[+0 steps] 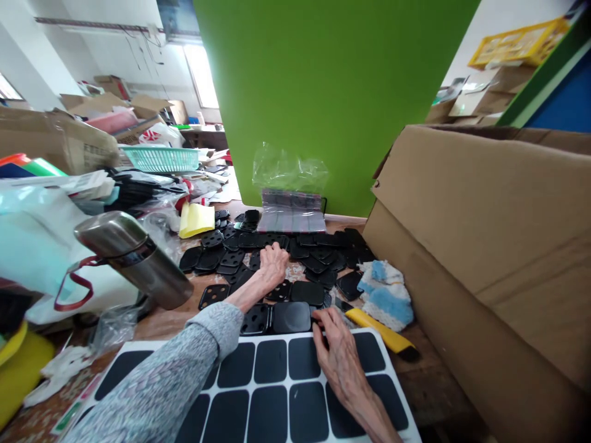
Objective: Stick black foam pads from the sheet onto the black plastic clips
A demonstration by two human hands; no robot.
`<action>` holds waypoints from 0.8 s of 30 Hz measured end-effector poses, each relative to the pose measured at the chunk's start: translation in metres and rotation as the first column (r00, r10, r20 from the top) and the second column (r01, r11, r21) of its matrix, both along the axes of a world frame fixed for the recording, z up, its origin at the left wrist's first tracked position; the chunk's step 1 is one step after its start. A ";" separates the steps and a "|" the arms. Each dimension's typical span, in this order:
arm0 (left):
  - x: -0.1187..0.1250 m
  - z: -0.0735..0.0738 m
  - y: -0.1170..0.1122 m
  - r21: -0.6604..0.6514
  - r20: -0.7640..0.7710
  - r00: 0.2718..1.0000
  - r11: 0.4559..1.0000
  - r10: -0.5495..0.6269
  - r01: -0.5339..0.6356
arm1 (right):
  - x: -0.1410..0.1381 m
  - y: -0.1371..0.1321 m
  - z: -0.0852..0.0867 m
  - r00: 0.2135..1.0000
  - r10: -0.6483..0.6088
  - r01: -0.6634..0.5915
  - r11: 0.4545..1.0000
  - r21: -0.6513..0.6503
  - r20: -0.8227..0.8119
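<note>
My left hand (274,268), in a grey knitted sleeve, reaches into a spread of black flat pieces with rounded corners. Its fingers are bent downward and closed over the pieces; their tips are hidden, so I cannot make out what is in them. Nearer to me, my right hand (339,354) hovers over a white sheet (285,378) of dark rounded squares. Its fingers are loosely curved and apart, with the tips beside a smooth black plate (292,317). To the left of that plate stands a row of black pieces with holes (253,320).
A steel thermos (133,258) leans at left near a yellow paper (197,219). On the right lie a yellow-handled cutter (381,330), a blue-and-white cloth (385,295) and a large cardboard box (484,246). Clear plastic bags (292,209) rest against the green panel (332,92).
</note>
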State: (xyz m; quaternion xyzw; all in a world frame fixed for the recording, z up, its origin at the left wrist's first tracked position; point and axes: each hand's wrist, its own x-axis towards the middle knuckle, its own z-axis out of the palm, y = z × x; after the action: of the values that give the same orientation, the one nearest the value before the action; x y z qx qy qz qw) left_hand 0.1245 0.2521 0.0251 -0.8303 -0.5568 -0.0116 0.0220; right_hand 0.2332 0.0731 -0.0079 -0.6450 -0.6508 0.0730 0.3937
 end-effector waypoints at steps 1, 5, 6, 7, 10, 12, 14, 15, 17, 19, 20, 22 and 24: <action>-0.003 0.002 0.002 -0.003 -0.010 1.000 1.000 -0.004 0.004 | 0.000 0.000 0.000 1.000 0.000 0.000 1.000 0.005 0.001; -0.013 0.008 0.009 -0.034 -0.038 0.998 0.998 -0.047 0.046 | 0.001 -0.001 0.001 1.000 0.013 -0.013 0.999 -0.034 -0.011; -0.014 0.009 0.011 -0.041 -0.040 0.997 0.997 -0.060 0.058 | 0.000 -0.001 0.002 1.000 0.019 -0.020 0.999 -0.040 -0.018; -0.014 0.010 0.012 -0.040 -0.037 0.997 0.997 -0.072 0.070 | 0.000 -0.001 0.002 0.999 0.026 -0.027 0.999 -0.043 -0.025; -0.006 0.012 0.016 -0.009 0.000 0.993 0.993 -0.119 0.119 | 0.000 -0.001 0.003 0.999 0.029 -0.030 0.999 -0.037 -0.033; 0.004 0.011 0.018 0.002 0.041 0.982 0.983 -0.185 0.185 | -0.001 -0.001 0.002 1.000 0.017 -0.018 0.999 -0.030 -0.025; 0.014 0.007 0.021 0.002 0.089 0.964 0.968 -0.249 0.250 | -0.001 0.000 0.001 1.000 0.009 -0.009 1.000 -0.020 -0.018; 0.017 0.004 0.022 0.002 0.117 0.956 0.963 -0.268 0.270 | -0.001 0.000 0.000 1.000 0.008 -0.008 1.000 -0.019 -0.015; 0.022 -0.001 0.024 0.000 0.183 0.943 0.959 -0.280 0.285 | 0.000 0.001 0.000 1.000 0.014 -0.014 1.000 -0.026 -0.015; 0.023 -0.004 0.025 -0.014 0.263 0.926 0.959 -0.270 0.284 | 0.000 0.001 -0.001 1.000 0.012 -0.012 0.999 -0.033 -0.011; 0.022 -0.004 0.025 -0.026 0.309 0.916 0.960 -0.257 0.278 | 0.000 0.001 -0.001 1.000 0.009 -0.009 1.000 -0.029 -0.008; 0.019 0.000 0.024 -0.052 0.414 0.886 0.966 -0.209 0.252 | -0.001 0.000 -0.001 1.000 0.003 -0.003 1.000 -0.011 -0.006; 0.013 0.009 0.020 -0.085 0.535 0.835 0.976 -0.126 0.202 | -0.001 0.000 -0.001 1.000 -0.003 0.003 1.000 -0.003 -0.012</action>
State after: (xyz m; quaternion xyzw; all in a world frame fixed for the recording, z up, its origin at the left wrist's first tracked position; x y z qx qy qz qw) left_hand 0.1377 0.2724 0.0336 -0.8395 -0.4674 -0.2018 -0.1899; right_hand 0.2320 0.0726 -0.0087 -0.6462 -0.6474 0.0769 0.3968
